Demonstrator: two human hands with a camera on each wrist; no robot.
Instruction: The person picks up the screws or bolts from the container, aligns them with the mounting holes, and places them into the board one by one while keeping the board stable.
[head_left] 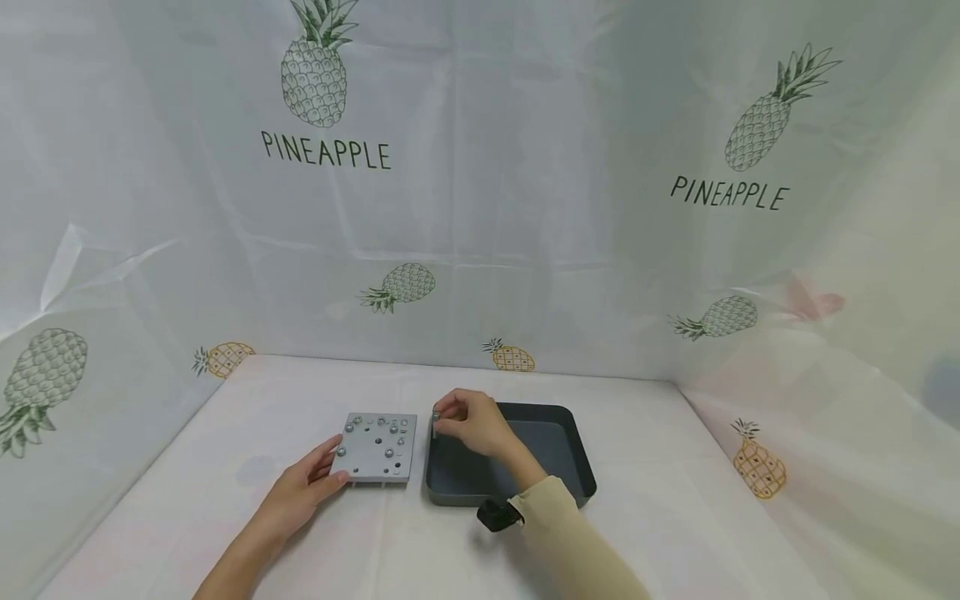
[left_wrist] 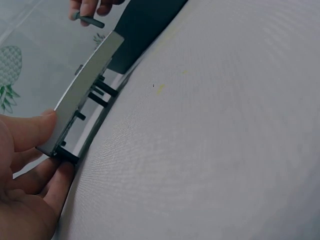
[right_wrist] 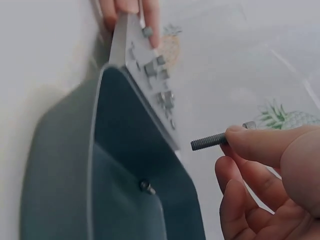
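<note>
My left hand (head_left: 294, 493) grips the left edge of a square grey metal plate (head_left: 365, 464), thumb at its near edge. Several socket-head bolts stand in holes across the plate. Seen from the left wrist, dark bolt shanks (left_wrist: 98, 100) stick out from its underside, and fingers reach beneath it. Between thumb and fingers my right hand (head_left: 477, 427) pinches another threaded bolt (right_wrist: 207, 142), with its head showing beyond the thumb in the right wrist view. This hand is over the left part of a dark grey tray (head_left: 551, 450), just right of the plate.
A loose bolt (right_wrist: 146, 187) lies on the tray floor. White cloth (head_left: 660, 500) printed with pineapples covers the table, and similar sheeting (head_left: 525, 208) hangs behind and at both sides. The tray's raised rim stands close to the plate's right edge.
</note>
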